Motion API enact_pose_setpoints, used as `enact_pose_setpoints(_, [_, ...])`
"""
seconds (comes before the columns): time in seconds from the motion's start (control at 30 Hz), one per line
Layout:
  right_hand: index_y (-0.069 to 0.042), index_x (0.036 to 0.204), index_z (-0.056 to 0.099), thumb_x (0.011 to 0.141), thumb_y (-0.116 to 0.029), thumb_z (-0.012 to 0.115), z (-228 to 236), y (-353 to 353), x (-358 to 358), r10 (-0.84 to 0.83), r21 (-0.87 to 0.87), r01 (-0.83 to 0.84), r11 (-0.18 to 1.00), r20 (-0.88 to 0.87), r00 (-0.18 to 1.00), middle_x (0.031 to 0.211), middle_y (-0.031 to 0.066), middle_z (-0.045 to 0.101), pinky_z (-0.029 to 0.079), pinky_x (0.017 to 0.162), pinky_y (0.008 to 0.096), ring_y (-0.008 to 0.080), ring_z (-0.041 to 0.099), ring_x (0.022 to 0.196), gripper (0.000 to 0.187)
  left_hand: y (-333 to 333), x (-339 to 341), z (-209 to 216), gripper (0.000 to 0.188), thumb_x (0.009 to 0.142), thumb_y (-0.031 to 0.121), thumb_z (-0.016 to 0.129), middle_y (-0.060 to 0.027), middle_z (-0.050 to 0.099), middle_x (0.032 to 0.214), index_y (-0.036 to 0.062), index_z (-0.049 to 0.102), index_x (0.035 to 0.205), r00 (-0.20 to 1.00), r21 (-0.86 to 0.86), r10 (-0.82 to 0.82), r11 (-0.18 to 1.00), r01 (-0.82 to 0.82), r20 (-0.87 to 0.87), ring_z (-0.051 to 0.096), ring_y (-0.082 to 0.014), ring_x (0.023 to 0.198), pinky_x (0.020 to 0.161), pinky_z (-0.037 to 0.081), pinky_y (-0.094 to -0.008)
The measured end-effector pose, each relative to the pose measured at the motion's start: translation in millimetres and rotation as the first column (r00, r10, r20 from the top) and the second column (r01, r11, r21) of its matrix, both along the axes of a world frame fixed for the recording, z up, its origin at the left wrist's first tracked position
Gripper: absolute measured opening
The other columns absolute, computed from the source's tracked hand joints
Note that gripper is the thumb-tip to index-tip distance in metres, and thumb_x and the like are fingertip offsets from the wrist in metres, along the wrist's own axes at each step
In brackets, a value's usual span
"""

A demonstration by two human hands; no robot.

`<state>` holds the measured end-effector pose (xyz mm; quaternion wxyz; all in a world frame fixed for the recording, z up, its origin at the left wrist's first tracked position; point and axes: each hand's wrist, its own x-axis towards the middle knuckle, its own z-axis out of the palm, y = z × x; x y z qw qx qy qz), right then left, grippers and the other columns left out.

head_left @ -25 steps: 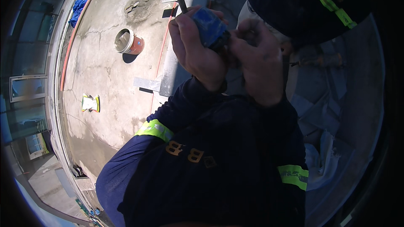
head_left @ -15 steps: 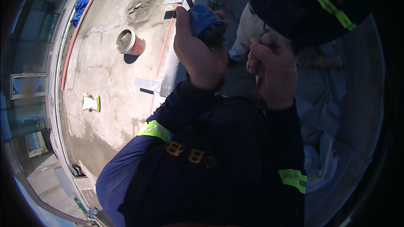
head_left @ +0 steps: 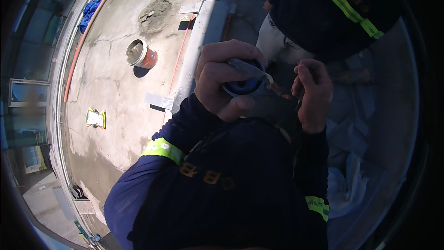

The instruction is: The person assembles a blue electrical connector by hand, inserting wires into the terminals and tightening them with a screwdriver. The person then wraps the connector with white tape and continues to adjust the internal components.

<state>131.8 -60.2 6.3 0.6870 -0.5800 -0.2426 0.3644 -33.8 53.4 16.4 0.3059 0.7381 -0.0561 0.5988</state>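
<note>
My left hand [head_left: 222, 76] is wrapped round a blue hollow roll [head_left: 240, 88] that looks like tape, held in front of my chest. Its round open end faces me, showing a dark centre. A pale loose strip [head_left: 247, 68] crosses the roll and points toward my right hand [head_left: 314, 95]. That hand is raised a short way to the right, apart from the roll. Its fingers are curled, thumb against the fingertips. Shadow hides whatever may be between them.
Another person in a dark jacket [head_left: 323, 14] is close at upper right. On the concrete at left stand a reddish bucket [head_left: 149, 59], a mortar heap [head_left: 159, 14] and a white-and-yellow bag [head_left: 95, 118]. An orange hose [head_left: 88, 41] runs along the left wall.
My left hand has turned the roll so its open end faces me and moved it lower. The loose strip now points right. My right hand has dropped slightly.
</note>
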Motion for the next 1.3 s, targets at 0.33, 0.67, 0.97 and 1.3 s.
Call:
enact_pose_setpoints(0.33, [-0.001, 0.107, 0.064, 0.093, -0.01, 0.065, -4, -15, -7, 0.143, -0.052, -0.138, 0.989, 0.104, 0.984, 0.076, 0.0007, 0.06, 0.04, 0.053, 0.0213, 0.0044, 0.051, 0.059, 0.017, -6, 17, 10, 0.043, 0.103, 0.045, 0.048, -0.0194, 0.053, 0.117, 0.0017, 0.052, 0.106, 0.941, -0.712, -0.275, 0.619, 0.332, 0.2, 0.065, -0.0268, 0.091, 0.075, 0.056, -0.0371])
enact_pose_setpoints(0.67, [0.0, 0.115, 0.066, 0.092, -0.012, 0.069, 34, 19, -26, 0.054, 0.26, -0.168, 0.951, 0.395, 0.917, 0.105, 0.0066, 0.064, 0.044, 0.058, 0.0218, 0.0053, 0.055, 0.065, 0.026, -9, 1, 14, 0.043, 0.104, 0.041, 0.039, -0.0205, 0.058, 0.11, 0.0015, 0.055, 0.103, 0.751, -0.833, -0.516, 0.123, 0.54, 0.411, 0.065, -0.0272, 0.082, 0.069, 0.053, -0.0349])
enact_pose_setpoints(0.97, [0.001, 0.098, 0.072, 0.084, -0.01, 0.076, 44, 29, -32, 0.295, 0.079, -0.355, 0.932, 0.409, 0.864, 0.084, 0.0064, 0.069, 0.048, 0.062, 0.0268, 0.0112, 0.063, 0.07, 0.018, 8, -39, 11, 0.034, 0.102, 0.031, 0.047, -0.0183, 0.065, 0.104, 0.0, 0.06, 0.103, 0.682, -0.933, -0.679, -0.011, 0.36, 0.271, 0.066, -0.0223, 0.086, 0.075, 0.053, -0.0324])
enact_pose_setpoints(1.3, [-0.002, 0.092, 0.071, 0.077, -0.006, 0.078, 40, 11, -48, 0.084, 0.03, -0.244, 0.969, 0.892, 0.445, 0.069, 0.0095, 0.056, 0.044, 0.056, 0.0364, 0.0249, 0.056, 0.062, 0.018, 11, -45, 35, 0.025, 0.087, 0.02, 0.068, -0.008, 0.068, 0.098, -0.0011, 0.069, 0.1, 0.756, -0.83, -0.474, 0.535, -0.16, -0.451, 0.064, -0.0161, 0.094, 0.084, 0.05, -0.0302])
